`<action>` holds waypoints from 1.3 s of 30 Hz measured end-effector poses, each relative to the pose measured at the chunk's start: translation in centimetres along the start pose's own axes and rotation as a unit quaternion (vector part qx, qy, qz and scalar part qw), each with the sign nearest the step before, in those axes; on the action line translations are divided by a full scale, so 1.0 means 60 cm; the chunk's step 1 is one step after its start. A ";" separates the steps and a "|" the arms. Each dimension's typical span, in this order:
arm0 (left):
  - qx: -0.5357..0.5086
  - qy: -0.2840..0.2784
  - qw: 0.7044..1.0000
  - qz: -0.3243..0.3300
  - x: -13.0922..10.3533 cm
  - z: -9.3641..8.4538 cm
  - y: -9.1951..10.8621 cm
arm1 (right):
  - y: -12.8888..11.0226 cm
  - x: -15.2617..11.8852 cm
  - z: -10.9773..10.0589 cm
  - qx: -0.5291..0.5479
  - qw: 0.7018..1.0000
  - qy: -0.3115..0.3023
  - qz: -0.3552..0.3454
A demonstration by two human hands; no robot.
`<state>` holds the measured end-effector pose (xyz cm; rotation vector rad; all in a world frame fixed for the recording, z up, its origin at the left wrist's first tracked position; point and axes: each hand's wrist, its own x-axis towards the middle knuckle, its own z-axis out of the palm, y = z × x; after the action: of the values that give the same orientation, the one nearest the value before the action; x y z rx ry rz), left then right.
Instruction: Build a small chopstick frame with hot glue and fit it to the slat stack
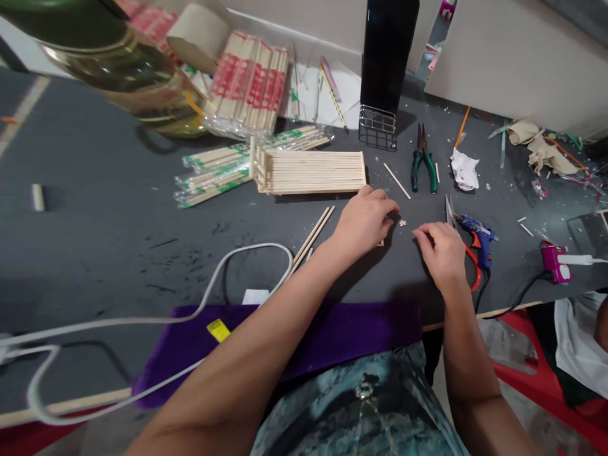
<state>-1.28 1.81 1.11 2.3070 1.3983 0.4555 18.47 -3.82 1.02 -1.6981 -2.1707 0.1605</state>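
Observation:
My left hand (363, 221) is low over the grey table, palm down, its fingers loosely bent and slightly apart. A short wooden piece (380, 243) shows partly from beneath it. Just right of its fingertips lie a few tiny wooden bits (403, 223). My right hand (443, 253) is beside scissors (472, 269) with orange handles, thumb and fingers drawn together; anything between them is too small to make out. Behind my left hand stands a small bed-like frame (313, 171) built from wooden sticks. Two loose sticks (313, 237) lie left of my left wrist.
Green-handled pliers (422, 164), a blue glue gun (479, 237) and crumpled paper (464, 170) lie to the right. Wrapped chopsticks (249, 82), a large bottle (142, 88) and a phone on a wire stand (377, 120) are behind. A white cable (142, 320) crosses the left.

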 end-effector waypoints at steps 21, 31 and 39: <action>0.031 -0.046 0.998 0.028 0.022 0.015 0.017 | 0.018 0.005 0.031 -0.021 1.000 -0.006 0.016; 0.020 -0.041 0.998 0.047 0.018 0.020 0.011 | 0.016 0.008 0.028 -0.072 0.997 -0.021 -0.001; -0.001 -0.033 0.997 0.068 0.018 0.026 0.007 | 0.013 0.003 0.022 -0.071 0.996 -0.046 -0.004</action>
<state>0.23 2.34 0.04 2.4033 1.2151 0.4161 18.67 -3.29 -0.39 -1.7902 -2.3065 0.0859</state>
